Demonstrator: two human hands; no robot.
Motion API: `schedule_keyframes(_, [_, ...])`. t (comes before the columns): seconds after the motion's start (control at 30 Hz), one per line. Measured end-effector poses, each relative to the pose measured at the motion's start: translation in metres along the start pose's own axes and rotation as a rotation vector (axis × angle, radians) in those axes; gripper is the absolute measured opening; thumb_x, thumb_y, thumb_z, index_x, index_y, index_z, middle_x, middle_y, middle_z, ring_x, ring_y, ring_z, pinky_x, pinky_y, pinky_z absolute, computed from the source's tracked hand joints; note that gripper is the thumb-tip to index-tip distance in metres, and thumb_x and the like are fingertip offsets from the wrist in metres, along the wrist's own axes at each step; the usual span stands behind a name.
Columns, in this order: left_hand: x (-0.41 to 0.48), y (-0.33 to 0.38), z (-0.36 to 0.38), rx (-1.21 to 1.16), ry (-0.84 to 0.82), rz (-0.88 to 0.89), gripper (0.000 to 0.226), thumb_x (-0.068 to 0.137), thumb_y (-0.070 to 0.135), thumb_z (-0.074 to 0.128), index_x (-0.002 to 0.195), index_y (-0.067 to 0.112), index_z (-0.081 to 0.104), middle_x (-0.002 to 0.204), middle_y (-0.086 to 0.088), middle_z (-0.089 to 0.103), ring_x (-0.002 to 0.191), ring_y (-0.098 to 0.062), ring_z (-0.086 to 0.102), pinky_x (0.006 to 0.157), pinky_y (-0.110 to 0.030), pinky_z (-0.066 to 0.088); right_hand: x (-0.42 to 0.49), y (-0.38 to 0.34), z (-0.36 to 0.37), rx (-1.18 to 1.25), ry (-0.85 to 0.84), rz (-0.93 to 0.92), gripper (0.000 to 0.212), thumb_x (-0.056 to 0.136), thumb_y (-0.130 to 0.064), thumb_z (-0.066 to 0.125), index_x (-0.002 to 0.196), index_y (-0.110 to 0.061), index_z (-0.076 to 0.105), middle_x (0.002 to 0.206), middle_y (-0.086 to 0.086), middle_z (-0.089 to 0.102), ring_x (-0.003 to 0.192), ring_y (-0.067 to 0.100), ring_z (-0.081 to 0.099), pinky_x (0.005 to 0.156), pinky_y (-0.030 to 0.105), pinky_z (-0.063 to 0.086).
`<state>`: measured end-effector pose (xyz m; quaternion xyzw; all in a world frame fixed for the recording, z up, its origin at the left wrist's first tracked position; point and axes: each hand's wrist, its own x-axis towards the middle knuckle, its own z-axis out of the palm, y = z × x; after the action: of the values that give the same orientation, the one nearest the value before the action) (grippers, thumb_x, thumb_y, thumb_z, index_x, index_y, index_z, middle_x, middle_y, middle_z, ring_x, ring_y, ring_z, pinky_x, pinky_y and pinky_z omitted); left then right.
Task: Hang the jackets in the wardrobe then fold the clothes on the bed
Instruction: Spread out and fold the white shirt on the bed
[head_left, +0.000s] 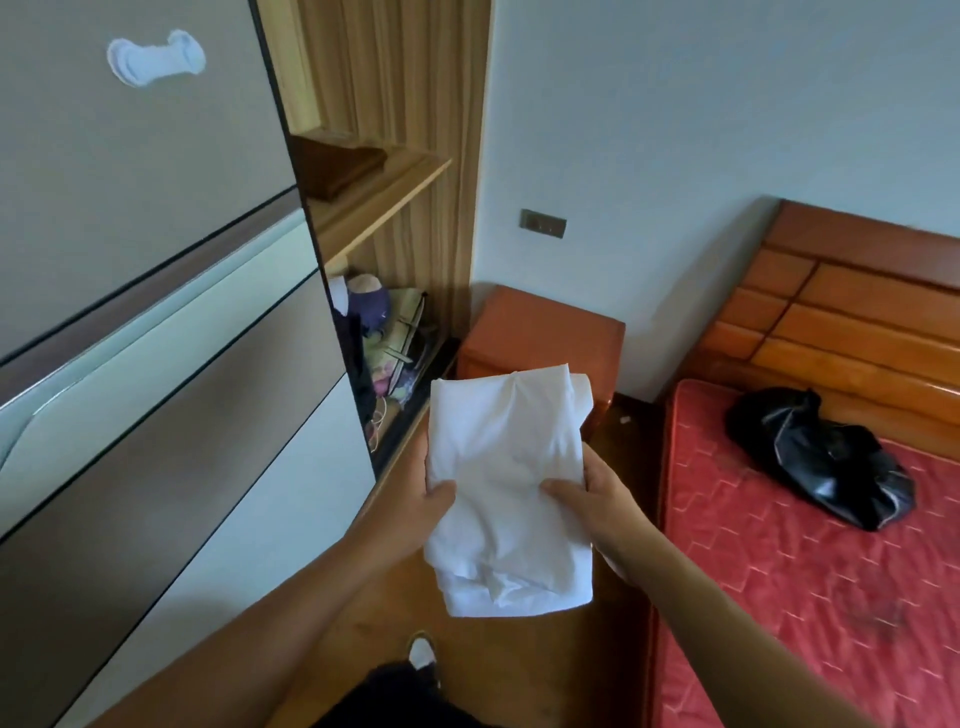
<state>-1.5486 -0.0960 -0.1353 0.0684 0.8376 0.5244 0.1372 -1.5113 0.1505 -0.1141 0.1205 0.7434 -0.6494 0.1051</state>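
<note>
At far left we see the wardrobe door (156, 312). Just right of it is the open wardrobe bay, with a wooden shelf (384, 192) above a heap of oddments. In the middle, the left hand (421, 509) and right hand (597, 499) each grip a side edge of a folded white garment (509, 493), thumbs on top, held in the air above the floor. Its long axis runs away from us, far end pointing towards the nightstand (545, 332). We judge the open bay lies ahead and left, nearer the left hand. At right, a black bundle (821, 457), perhaps a jacket, lies crumpled on the red bed (779, 571).
</note>
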Motion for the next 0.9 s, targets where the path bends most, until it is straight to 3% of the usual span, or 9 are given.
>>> schedule_keyframes(0.07, [0.046, 0.006, -0.004, 0.020, -0.010, -0.003, 0.076, 0.086, 0.039, 0.055, 0.153, 0.045, 0.019, 0.139, 0.017, 0.051, 0.123, -0.009, 0.055, 0.100, -0.028, 0.049, 0.040, -0.015, -0.009, -0.007, 0.014, 0.002, 0.039, 0.094, -0.009, 0.064, 0.127, -0.029, 0.062, 0.117, -0.001, 0.073, 0.108, 0.023, 0.071, 0.096, 0.054, 0.057])
schedule_keyframes(0.17, [0.111, 0.014, -0.010, 0.018, -0.022, -0.001, 0.063, 0.091, 0.029, 0.058, 0.142, 0.051, 0.027, 0.118, 0.037, 0.054, 0.112, -0.001, 0.059, 0.084, -0.010, 0.048, 0.097, -0.034, -0.022, 0.000, 0.029, 0.011, 0.039, 0.094, -0.011, 0.066, 0.127, -0.032, 0.062, 0.115, -0.005, 0.074, 0.106, 0.020, 0.072, 0.095, 0.051, 0.058])
schedule_keyframes(0.23, [0.149, 0.020, -0.013, 0.031, -0.026, -0.011, 0.063, 0.094, 0.023, 0.057, 0.141, 0.052, 0.027, 0.118, 0.032, 0.055, 0.111, 0.000, 0.059, 0.082, -0.013, 0.050, 0.134, -0.042, -0.031, 0.017, 0.023, 0.019, 0.038, 0.094, -0.012, 0.065, 0.125, -0.034, 0.062, 0.114, -0.007, 0.074, 0.104, 0.018, 0.073, 0.094, 0.049, 0.059])
schedule_keyframes(0.43, [0.261, 0.030, -0.018, 0.096, 0.063, -0.074, 0.066, 0.097, 0.015, 0.055, 0.154, 0.031, 0.025, 0.136, 0.000, 0.055, 0.119, -0.015, 0.058, 0.102, -0.039, 0.052, 0.265, -0.069, -0.057, -0.013, -0.104, 0.004, 0.030, 0.097, -0.026, 0.065, 0.123, -0.040, 0.061, 0.113, -0.014, 0.073, 0.103, 0.013, 0.073, 0.087, 0.037, 0.062])
schedule_keyframes(0.5, [0.300, 0.035, -0.016, 0.096, 0.126, -0.089, 0.067, 0.097, 0.011, 0.054, 0.156, 0.026, 0.025, 0.139, -0.003, 0.056, 0.122, -0.016, 0.058, 0.105, -0.040, 0.050, 0.314, -0.082, -0.068, -0.042, -0.174, -0.017, 0.029, 0.099, -0.026, 0.061, 0.125, -0.039, 0.059, 0.112, -0.016, 0.073, 0.102, 0.010, 0.072, 0.081, 0.029, 0.062])
schedule_keyframes(0.57, [0.337, 0.044, -0.014, 0.088, 0.192, -0.107, 0.070, 0.097, 0.008, 0.053, 0.158, 0.023, 0.021, 0.144, -0.003, 0.053, 0.129, -0.018, 0.055, 0.110, -0.042, 0.046, 0.360, -0.095, -0.081, -0.067, -0.226, -0.047, 0.030, 0.100, -0.023, 0.060, 0.128, -0.035, 0.059, 0.114, -0.013, 0.073, 0.103, 0.011, 0.072, 0.087, 0.035, 0.062])
schedule_keyframes(0.63, [0.371, 0.055, -0.014, 0.060, 0.261, -0.148, 0.073, 0.098, 0.006, 0.053, 0.160, 0.024, 0.018, 0.148, -0.003, 0.050, 0.134, -0.019, 0.051, 0.114, -0.040, 0.042, 0.403, -0.112, -0.094, -0.080, -0.268, -0.059, 0.034, 0.100, -0.018, 0.059, 0.131, -0.032, 0.058, 0.118, -0.009, 0.072, 0.107, 0.015, 0.071, 0.093, 0.043, 0.060])
schedule_keyframes(0.8, [0.432, 0.077, -0.029, 0.017, 0.438, -0.193, 0.074, 0.098, 0.011, 0.055, 0.159, 0.031, 0.017, 0.150, 0.004, 0.045, 0.136, -0.015, 0.047, 0.112, -0.034, 0.041, 0.500, -0.162, -0.098, -0.153, -0.406, -0.060, 0.035, 0.102, -0.023, 0.057, 0.133, -0.037, 0.056, 0.124, -0.014, 0.069, 0.114, 0.013, 0.066, 0.104, 0.046, 0.053])
schedule_keyframes(0.9, [0.456, 0.076, -0.045, -0.012, 0.559, -0.215, 0.076, 0.094, 0.021, 0.055, 0.156, 0.042, 0.017, 0.143, 0.013, 0.045, 0.124, 0.001, 0.049, 0.098, -0.015, 0.040, 0.547, -0.184, -0.080, -0.165, -0.517, -0.055, 0.033, 0.103, -0.025, 0.055, 0.133, -0.038, 0.056, 0.122, -0.016, 0.069, 0.113, 0.012, 0.067, 0.098, 0.040, 0.056])
